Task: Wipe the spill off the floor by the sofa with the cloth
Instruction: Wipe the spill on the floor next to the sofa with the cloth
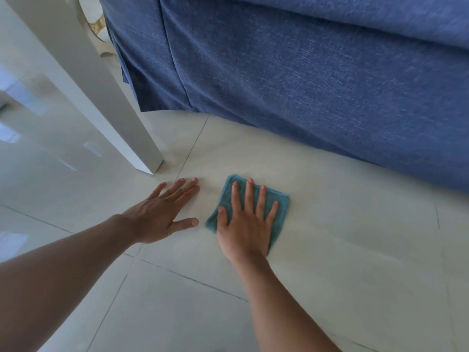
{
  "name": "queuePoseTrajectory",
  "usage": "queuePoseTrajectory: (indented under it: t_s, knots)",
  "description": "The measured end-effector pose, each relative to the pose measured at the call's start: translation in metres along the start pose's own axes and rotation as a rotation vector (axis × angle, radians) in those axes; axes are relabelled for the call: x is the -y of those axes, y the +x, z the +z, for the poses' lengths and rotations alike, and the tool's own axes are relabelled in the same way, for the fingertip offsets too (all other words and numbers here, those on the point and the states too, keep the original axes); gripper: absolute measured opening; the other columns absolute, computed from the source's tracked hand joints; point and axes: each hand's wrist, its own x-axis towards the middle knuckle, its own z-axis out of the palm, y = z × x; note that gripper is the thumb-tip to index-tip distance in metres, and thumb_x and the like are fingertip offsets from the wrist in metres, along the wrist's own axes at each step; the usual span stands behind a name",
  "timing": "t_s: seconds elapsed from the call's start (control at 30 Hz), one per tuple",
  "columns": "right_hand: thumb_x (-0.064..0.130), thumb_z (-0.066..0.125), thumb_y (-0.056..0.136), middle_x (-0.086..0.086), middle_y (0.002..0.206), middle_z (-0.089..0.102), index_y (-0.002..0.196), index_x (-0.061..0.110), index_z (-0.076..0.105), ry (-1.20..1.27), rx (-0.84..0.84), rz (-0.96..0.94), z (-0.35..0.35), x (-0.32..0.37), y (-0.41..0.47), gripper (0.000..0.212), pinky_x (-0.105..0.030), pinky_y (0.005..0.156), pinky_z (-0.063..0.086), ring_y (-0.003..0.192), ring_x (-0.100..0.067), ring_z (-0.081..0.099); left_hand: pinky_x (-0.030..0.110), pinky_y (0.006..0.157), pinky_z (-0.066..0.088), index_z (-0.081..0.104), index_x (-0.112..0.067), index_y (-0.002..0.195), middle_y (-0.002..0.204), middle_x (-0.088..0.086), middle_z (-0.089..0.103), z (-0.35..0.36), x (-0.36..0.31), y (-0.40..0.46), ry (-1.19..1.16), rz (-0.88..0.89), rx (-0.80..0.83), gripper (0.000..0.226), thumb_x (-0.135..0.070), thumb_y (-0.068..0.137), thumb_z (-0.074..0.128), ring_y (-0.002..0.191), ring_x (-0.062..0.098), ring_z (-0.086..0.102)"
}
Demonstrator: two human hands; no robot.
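Observation:
A small teal cloth (280,201) lies folded flat on the pale tiled floor (342,250), a short way in front of the blue sofa (304,85). My right hand (247,219) presses flat on top of the cloth, fingers spread and pointing toward the sofa. My left hand (165,212) rests flat on the bare tile just left of the cloth, fingers apart, holding nothing. No liquid shows clearly on the floor; whatever lies under the cloth is hidden.
A white table leg (121,118) stands on the floor just beyond my left hand. The sofa's blue skirt hangs to the floor across the top and right. Dark grout lines cross the glossy tiles. A gold and white object (97,24) shows behind the leg.

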Motion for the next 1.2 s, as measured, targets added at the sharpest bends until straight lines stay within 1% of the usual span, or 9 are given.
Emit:
queuePoseTrajectory:
  t_s: [0.2,0.3,0.4,0.53,0.6,0.73,0.87,1.03,1.2]
  knots:
    - [0.061,0.036,0.093,0.008,0.168,0.018,0.157,0.035,0.027,-0.028,-0.014,-0.118,0.000,-0.048,-0.059,0.069,-0.055,0.124,0.009,0.156,-0.022,0.011,0.042,0.124,0.001,-0.008,-0.027,0.157,0.164,-0.011,-0.016,0.003,0.003,0.003,-0.017,0.005,-0.044,0.088,-0.076,0.085,-0.006,0.151,0.011,-0.015]
    - [0.063,0.035,0.091,0.003,0.166,0.027,0.155,0.032,0.034,-0.092,-0.093,0.066,-0.011,-0.098,-0.044,0.071,-0.058,0.123,0.013,0.154,-0.026,0.022,0.042,0.124,0.002,-0.004,-0.026,0.158,0.164,-0.012,-0.015,0.005,0.002,0.004,-0.025,-0.006,-0.049,0.088,-0.075,0.085,-0.007,0.151,0.011,-0.012]
    - [0.064,0.023,0.091,0.002,0.168,0.020,0.157,0.031,0.028,-0.072,-0.100,0.342,-0.027,-0.147,-0.033,0.074,-0.059,0.122,0.010,0.155,-0.026,0.015,0.042,0.124,0.004,-0.003,-0.026,0.158,0.163,-0.013,-0.014,0.005,0.003,0.005,-0.021,-0.010,-0.046,0.090,-0.076,0.083,-0.008,0.151,0.011,-0.010]
    - [0.057,0.022,0.091,-0.004,0.169,0.018,0.158,0.023,0.028,0.020,-0.128,0.576,-0.024,-0.133,-0.067,0.075,-0.064,0.119,0.012,0.155,-0.030,0.014,0.039,0.124,0.004,0.000,-0.024,0.158,0.163,-0.012,-0.011,0.000,0.004,0.005,-0.034,-0.009,-0.042,0.088,-0.073,0.085,-0.003,0.150,0.010,-0.007]
    - [0.054,0.030,0.090,-0.009,0.166,0.026,0.156,0.019,0.035,0.035,-0.123,0.488,-0.012,-0.092,-0.092,0.074,-0.066,0.118,0.014,0.153,-0.035,0.021,0.040,0.125,0.005,-0.001,-0.024,0.158,0.163,-0.012,-0.010,-0.001,0.001,0.006,-0.041,-0.024,-0.046,0.074,-0.061,0.095,0.012,0.151,0.010,-0.007]
    - [0.054,0.045,0.087,-0.008,0.163,0.033,0.152,0.021,0.043,0.017,-0.042,0.054,0.007,-0.017,-0.116,0.073,-0.067,0.117,0.019,0.152,-0.036,0.026,0.038,0.125,0.003,-0.001,-0.025,0.158,0.164,-0.013,-0.010,-0.003,-0.004,0.009,-0.050,-0.058,-0.036,0.062,-0.041,0.104,0.026,0.152,0.010,-0.006]
    - [0.058,0.037,0.092,0.003,0.169,0.016,0.157,0.031,0.028,0.026,0.038,-0.206,0.007,-0.002,-0.080,0.071,-0.059,0.123,0.009,0.157,-0.026,0.008,0.031,0.122,-0.001,-0.002,-0.028,0.158,0.163,-0.013,-0.014,-0.007,0.000,0.006,-0.010,-0.057,-0.029,0.062,-0.042,0.104,0.025,0.151,0.008,-0.008]
    - [0.060,0.027,0.096,0.007,0.171,0.004,0.159,0.036,0.015,0.003,0.019,-0.081,-0.007,-0.031,-0.003,0.069,-0.054,0.124,-0.006,0.157,-0.023,-0.003,0.029,0.119,-0.003,-0.004,-0.027,0.158,0.162,-0.012,-0.018,-0.003,-0.001,-0.002,0.015,-0.062,-0.028,0.065,-0.047,0.103,0.025,0.151,0.010,-0.009]
    - [0.058,0.026,0.099,0.007,0.170,-0.002,0.160,0.033,0.012,0.080,0.013,0.047,-0.023,-0.075,0.010,0.068,-0.048,0.124,-0.012,0.156,-0.021,-0.008,0.033,0.122,0.001,0.010,-0.022,0.159,0.164,-0.007,-0.018,-0.006,-0.004,0.001,0.041,-0.038,-0.097,0.064,-0.047,0.103,0.028,0.151,0.010,-0.009]
